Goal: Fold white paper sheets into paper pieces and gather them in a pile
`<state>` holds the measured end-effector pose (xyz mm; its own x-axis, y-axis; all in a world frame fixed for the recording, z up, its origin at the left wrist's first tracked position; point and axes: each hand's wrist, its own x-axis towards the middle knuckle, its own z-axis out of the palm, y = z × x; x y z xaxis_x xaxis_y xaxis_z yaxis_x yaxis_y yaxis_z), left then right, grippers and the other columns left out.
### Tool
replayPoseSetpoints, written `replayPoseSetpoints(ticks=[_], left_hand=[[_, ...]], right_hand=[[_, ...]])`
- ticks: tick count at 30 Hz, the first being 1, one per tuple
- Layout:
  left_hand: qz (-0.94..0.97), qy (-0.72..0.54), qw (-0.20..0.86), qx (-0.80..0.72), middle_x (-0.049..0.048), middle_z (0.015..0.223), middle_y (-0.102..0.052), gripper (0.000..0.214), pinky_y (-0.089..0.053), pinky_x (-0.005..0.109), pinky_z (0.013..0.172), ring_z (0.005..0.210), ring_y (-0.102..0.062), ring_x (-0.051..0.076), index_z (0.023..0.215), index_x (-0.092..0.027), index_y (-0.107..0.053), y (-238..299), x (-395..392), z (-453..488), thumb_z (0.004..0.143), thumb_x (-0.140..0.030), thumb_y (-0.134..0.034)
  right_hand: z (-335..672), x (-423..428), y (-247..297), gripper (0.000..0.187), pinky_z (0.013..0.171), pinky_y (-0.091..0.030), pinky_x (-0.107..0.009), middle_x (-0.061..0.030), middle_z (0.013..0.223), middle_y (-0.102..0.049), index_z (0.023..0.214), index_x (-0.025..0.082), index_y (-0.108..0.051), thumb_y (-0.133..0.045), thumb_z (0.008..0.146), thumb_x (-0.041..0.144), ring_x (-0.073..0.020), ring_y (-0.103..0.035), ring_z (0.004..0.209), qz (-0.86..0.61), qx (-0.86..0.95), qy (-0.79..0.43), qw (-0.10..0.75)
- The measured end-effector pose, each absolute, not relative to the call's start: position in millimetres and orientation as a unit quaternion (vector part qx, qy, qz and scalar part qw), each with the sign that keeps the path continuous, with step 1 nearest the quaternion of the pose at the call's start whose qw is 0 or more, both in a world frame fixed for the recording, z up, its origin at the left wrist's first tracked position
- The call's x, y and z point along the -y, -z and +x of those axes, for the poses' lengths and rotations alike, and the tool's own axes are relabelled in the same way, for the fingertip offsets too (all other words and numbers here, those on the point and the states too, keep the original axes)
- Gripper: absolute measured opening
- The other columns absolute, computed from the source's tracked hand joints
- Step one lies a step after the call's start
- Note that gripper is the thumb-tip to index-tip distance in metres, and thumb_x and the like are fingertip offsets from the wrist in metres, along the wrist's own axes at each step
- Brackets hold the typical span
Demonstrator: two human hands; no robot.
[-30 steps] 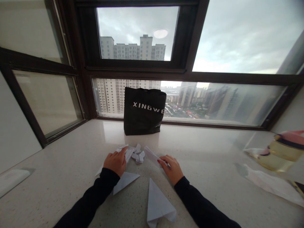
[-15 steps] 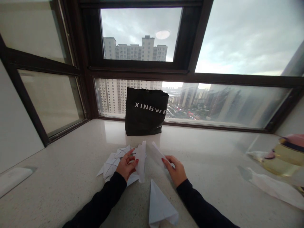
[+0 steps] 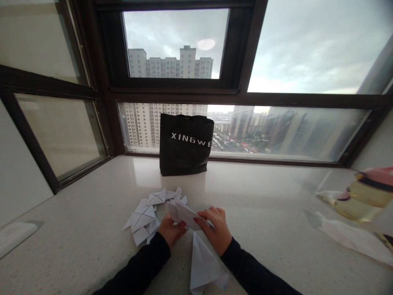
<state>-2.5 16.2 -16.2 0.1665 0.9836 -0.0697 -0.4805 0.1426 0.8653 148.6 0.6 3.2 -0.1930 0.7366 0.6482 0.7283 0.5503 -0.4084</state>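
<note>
A partly folded paper (image 3: 187, 214) is gripped just above the bench (image 3: 260, 205) by the fingers of the left hand (image 3: 172, 230) and right hand (image 3: 216, 231). A paper plane (image 3: 204, 266) and a pile of folded papers (image 3: 144, 217) are already laid beside it.

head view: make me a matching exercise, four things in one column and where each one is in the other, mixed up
Things
1. black shopping bag with white letters
2. loose pile of folded white paper pieces
3. single folded white paper piece
4. pointed folded white paper plane

Places
a. held between the left hand and the right hand
b. flat on the speckled stone counter, between the forearms
c. upright at the back, by the window
d. on the counter, left of the left hand

Pairs: 1-c, 2-d, 3-a, 4-b
</note>
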Motion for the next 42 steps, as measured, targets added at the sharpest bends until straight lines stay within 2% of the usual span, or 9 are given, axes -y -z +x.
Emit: replayPoseSetpoints(ticks=[6,13,19,24,27,31,34,38,42], left_hand=[[0.415,-0.546,0.662,-0.303,-0.0011,0.069,-0.059,0.045,-0.045,0.027,0.062,0.066,-0.056,0.015,0.077,-0.017,-0.051,25,-16,2,0.039,-0.019,-0.076],[0.572,-0.525,0.550,-0.309,0.0023,0.086,-0.055,0.038,-0.044,0.033,0.074,0.086,-0.054,0.019,0.087,-0.021,-0.042,38,-21,-3,0.054,-0.011,-0.056],[0.721,-0.585,0.144,-0.343,0.0116,0.115,-0.036,0.059,-0.034,0.044,0.088,0.110,-0.036,0.024,0.114,-0.018,-0.025,8,-17,-19,0.058,-0.009,-0.039],[0.817,-0.472,-0.096,-0.318,0.0067,0.115,-0.042,0.024,-0.028,0.045,0.091,0.111,-0.033,0.026,0.090,-0.022,-0.051,-10,-11,-25,0.068,-0.017,-0.042],[0.842,-0.413,-0.139,-0.318,0.0063,0.110,-0.048,0.008,-0.028,0.043,0.091,0.109,-0.035,0.026,0.074,-0.020,-0.054,-5,-17,-28,0.071,-0.024,-0.048],[0.845,-0.392,-0.135,-0.337,0.0083,0.097,-0.055,0.019,-0.033,0.041,0.085,0.101,-0.043,0.025,0.064,-0.019,-0.050,2,-28,-32,0.073,-0.035,-0.048],[0.841,-0.386,-0.117,-0.360,0.0104,0.093,-0.056,0.021,-0.037,0.036,0.078,0.092,-0.048,0.023,0.074,-0.016,-0.051,0,-28,-33,0.077,-0.035,-0.043],[0.863,-0.340,-0.158,-0.339,0.0112,0.103,-0.054,0.039,-0.035,0.035,0.077,0.096,-0.047,0.023,0.108,-0.013,-0.043,-8,-21,-31,0.078,-0.037,-0.042],[0.881,-0.246,-0.195,-0.354,0.0039,0.080,-0.060,0.023,-0.035,0.032,0.064,0.073,-0.053,0.019,0.096,-0.018,-0.052,-5,-21,-28,0.082,-0.030,-0.037]], right_hand=[[150,-4,0,0.008,0.076,-0.029,-0.035,-0.0029,0.092,-0.060,0.072,0.024,-0.060,-0.054,0.074,0.029,-0.0202,-0.049,0.088,-0.453,0.774,-0.002,0.443],[151,-7,1,0.013,0.068,-0.036,-0.027,-0.0009,0.077,-0.063,0.075,0.021,-0.057,-0.047,0.079,0.029,-0.0141,-0.056,0.074,-0.409,0.801,-0.101,0.425],[160,-7,-6,0.015,0.068,-0.032,-0.028,-0.0021,0.073,-0.062,0.076,0.020,-0.057,-0.043,0.081,0.022,-0.0140,-0.054,0.071,-0.393,0.839,0.000,0.376],[160,-7,-5,0.017,0.072,-0.028,-0.031,-0.0019,0.072,-0.061,0.076,0.020,-0.058,-0.041,0.082,0.019,-0.0142,-0.050,0.069,-0.385,0.856,0.059,0.340],[159,-8,-5,0.016,0.073,-0.026,-0.032,-0.0011,0.071,-0.061,0.074,0.020,-0.058,-0.044,0.081,0.020,-0.0143,-0.050,0.068,-0.389,0.858,0.072,0.328],[162,-12,-4,0.012,0.071,-0.027,-0.031,0.0001,0.072,-0.062,0.075,0.021,-0.058,-0.047,0.079,0.022,-0.0147,-0.051,0.071,-0.423,0.844,0.028,0.329],[165,-15,-2,0.011,0.069,-0.027,-0.031,0.0005,0.072,-0.061,0.076,0.022,-0.058,-0.048,0.079,0.023,-0.0146,-0.051,0.071,-0.443,0.834,0.000,0.329],[163,-12,-3,0.010,0.075,-0.024,-0.033,0.0006,0.073,-0.061,0.075,0.022,-0.058,-0.049,0.078,0.021,-0.0154,-0.051,0.073,-0.428,0.851,0.020,0.303],[159,-8,-4,0.012,0.077,-0.024,-0.033,-0.0006,0.078,-0.062,0.084,0.023,-0.058,-0.047,0.080,0.020,-0.0154,-0.051,0.075,-0.415,0.858,0.016,0.301]])
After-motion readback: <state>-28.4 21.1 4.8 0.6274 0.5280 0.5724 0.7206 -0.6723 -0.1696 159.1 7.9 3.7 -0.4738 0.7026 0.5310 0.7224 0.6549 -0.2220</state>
